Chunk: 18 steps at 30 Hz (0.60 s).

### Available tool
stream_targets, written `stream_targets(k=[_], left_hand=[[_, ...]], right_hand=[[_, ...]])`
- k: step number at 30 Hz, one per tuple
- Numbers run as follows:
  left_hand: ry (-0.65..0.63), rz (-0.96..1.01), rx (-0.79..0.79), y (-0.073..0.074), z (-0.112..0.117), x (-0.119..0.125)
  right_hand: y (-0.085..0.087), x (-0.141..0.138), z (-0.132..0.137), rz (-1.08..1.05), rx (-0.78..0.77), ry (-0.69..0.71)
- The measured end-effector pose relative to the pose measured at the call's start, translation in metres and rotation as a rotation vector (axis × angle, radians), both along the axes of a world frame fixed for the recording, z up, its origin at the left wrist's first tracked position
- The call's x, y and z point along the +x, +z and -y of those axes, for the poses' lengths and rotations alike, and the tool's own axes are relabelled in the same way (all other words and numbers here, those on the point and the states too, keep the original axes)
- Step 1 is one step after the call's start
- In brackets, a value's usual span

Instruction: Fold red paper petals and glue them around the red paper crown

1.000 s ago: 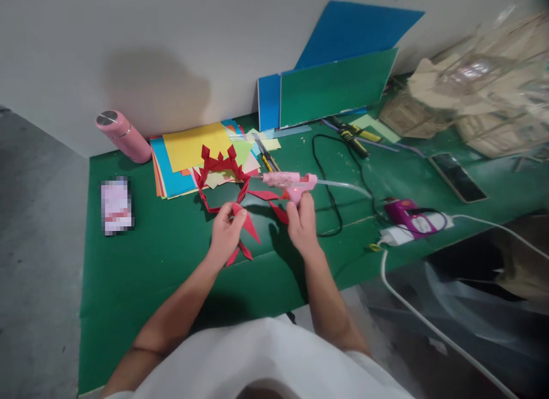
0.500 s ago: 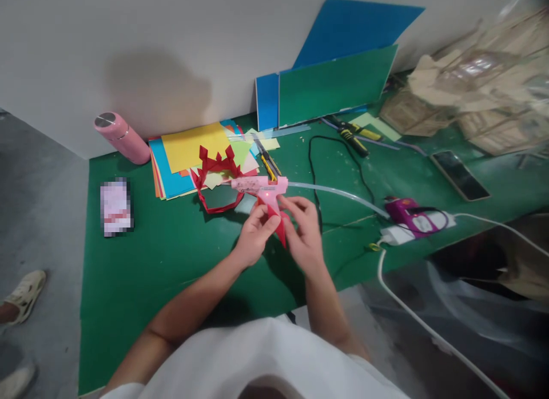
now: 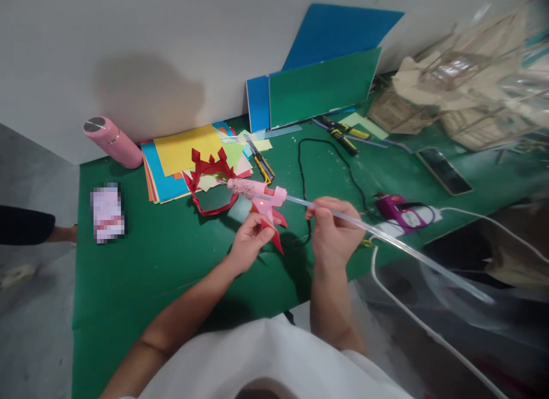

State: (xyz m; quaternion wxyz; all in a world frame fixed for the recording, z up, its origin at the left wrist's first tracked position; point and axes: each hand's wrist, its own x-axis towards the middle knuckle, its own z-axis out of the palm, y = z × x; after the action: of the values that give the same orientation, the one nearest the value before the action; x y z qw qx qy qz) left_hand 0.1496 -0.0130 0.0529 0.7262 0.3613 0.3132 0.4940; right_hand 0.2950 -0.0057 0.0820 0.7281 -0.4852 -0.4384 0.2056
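My left hand (image 3: pixel 251 242) is closed on a red folded paper piece (image 3: pixel 273 238) with pointed ends. Just above it is a pink glue gun (image 3: pixel 257 192), its nozzle pointing left. Its handle runs down behind the paper and fingers, so whether my left hand also grips it is hard to see. A long clear glue stick (image 3: pixel 394 239) comes out of the gun's rear, and my right hand (image 3: pixel 337 233) is closed around it. A red folded-paper ring with pointed tips (image 3: pixel 214 210) stands on the green table (image 3: pixel 171 279), left of the gun.
Coloured paper sheets (image 3: pixel 165 173) and a cutter knife (image 3: pixel 262 167) lie behind. A pink bottle (image 3: pixel 115 143) stands at the left. Blue and green boards (image 3: pixel 323 87) lean on the wall. At the right are a phone (image 3: pixel 444 170), a purple plug (image 3: pixel 398 210) with cables, and brown frameworks (image 3: pixel 454 96).
My right hand has left the red paper and moved right onto the glue stick. The stick's free end has swung down toward the lower right. A person's leg has appeared at the left.
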Motion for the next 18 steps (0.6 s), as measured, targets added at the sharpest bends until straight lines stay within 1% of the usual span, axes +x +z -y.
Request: stream_targets(k=[7,9,11,12,13,16,17,18], left_hand=[[0.007,-0.034,0.021,-0.005,0.001,0.003],[0.007,-0.045,0.029,-0.006,0.001,0.003],[0.001,-0.039,0.032,-0.006,0.000,0.003],[-0.007,-0.030,0.028,-0.005,0.000,0.003],[-0.015,-0.020,0.026,-0.005,0.001,0.003],[-0.036,-0.019,0.027,-0.005,0.002,0.005],[-0.039,-0.030,0.030,-0.006,0.002,0.006],[-0.040,-0.041,0.032,-0.006,0.003,0.007]], right_hand=[[0.006,-0.001,0.001,0.109,0.006,-0.120],[0.003,0.000,0.001,0.112,0.000,-0.129],[-0.001,0.001,0.000,0.079,-0.026,-0.088],[-0.004,0.001,-0.001,0.055,-0.060,-0.025],[-0.007,0.000,-0.001,0.035,-0.110,0.074],[-0.014,-0.004,-0.002,0.058,-0.313,0.481],[-0.015,-0.006,-0.003,0.079,-0.373,0.587],[-0.016,-0.008,-0.003,0.093,-0.416,0.650]])
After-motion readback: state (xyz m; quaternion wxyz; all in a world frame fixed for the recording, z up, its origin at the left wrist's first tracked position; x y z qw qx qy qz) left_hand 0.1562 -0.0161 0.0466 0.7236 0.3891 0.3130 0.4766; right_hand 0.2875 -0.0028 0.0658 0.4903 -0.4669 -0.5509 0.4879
